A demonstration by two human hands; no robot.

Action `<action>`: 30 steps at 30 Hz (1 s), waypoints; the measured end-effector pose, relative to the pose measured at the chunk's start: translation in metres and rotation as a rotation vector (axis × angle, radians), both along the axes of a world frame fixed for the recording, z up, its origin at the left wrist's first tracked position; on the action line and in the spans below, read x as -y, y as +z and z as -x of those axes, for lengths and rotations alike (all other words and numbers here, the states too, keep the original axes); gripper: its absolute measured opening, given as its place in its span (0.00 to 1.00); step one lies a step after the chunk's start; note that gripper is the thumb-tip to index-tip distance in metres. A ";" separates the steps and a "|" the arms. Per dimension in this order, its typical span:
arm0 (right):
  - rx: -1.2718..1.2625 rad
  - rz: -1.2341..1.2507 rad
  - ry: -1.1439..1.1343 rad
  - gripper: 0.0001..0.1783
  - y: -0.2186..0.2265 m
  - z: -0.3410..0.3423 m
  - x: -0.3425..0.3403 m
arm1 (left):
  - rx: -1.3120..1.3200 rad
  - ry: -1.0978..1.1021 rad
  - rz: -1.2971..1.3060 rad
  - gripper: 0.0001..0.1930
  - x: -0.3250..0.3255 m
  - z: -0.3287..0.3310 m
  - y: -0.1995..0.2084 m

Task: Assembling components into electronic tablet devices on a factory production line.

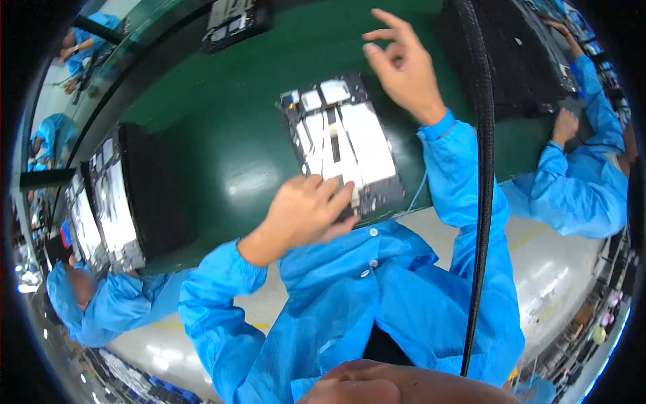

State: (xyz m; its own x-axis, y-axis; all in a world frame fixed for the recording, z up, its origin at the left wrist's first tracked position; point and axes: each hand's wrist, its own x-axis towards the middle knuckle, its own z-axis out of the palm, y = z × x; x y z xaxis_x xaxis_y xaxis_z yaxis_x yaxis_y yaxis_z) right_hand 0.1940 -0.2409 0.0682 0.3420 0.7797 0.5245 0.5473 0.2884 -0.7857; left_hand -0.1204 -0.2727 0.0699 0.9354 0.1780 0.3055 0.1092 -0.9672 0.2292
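An opened tablet-like device [367, 145] lies on the green work surface in front of me, its white battery-like panels and dark circuit parts exposed. My left hand [299, 212] rests over its near edge, fingers spread and touching the dark strip and the lower end of the white panels. Beyond the device's far right corner, my right hand [407, 74] is raised above the surface with its fingers apart and nothing visible in it. A blue cord [418, 192] runs down from near my right sleeve to the table's near edge.
Similar opened devices [114, 198] stand on the left beside a black mat [161, 188], and another device [235, 25] lies at the far edge. A black braided cable [483, 135] hangs on my right. Black padding [505, 60] and a co-worker's arm [572, 188] are farther right.
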 end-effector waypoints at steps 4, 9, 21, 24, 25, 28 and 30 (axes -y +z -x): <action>0.009 0.010 -0.124 0.32 -0.013 -0.044 0.004 | 0.002 0.155 -0.107 0.25 -0.064 -0.034 0.003; 0.065 0.005 -0.121 0.32 -0.035 -0.038 -0.006 | 0.094 0.272 -0.101 0.26 -0.141 -0.062 -0.002; 0.254 0.173 -0.086 0.30 -0.046 -0.012 -0.002 | 0.046 0.398 -0.233 0.30 -0.108 -0.088 -0.019; 0.205 0.174 -0.180 0.27 -0.045 -0.009 -0.008 | 0.161 0.338 -0.211 0.30 -0.118 -0.084 -0.024; 0.212 0.168 -0.254 0.27 -0.046 -0.008 -0.010 | 0.174 0.301 -0.174 0.29 -0.125 -0.085 -0.026; 0.089 0.320 -0.196 0.29 -0.033 -0.009 -0.007 | 0.192 0.295 -0.100 0.28 -0.146 -0.090 -0.031; 0.046 0.299 -0.184 0.29 -0.035 -0.010 -0.008 | 0.199 0.374 -0.055 0.26 -0.159 -0.097 -0.034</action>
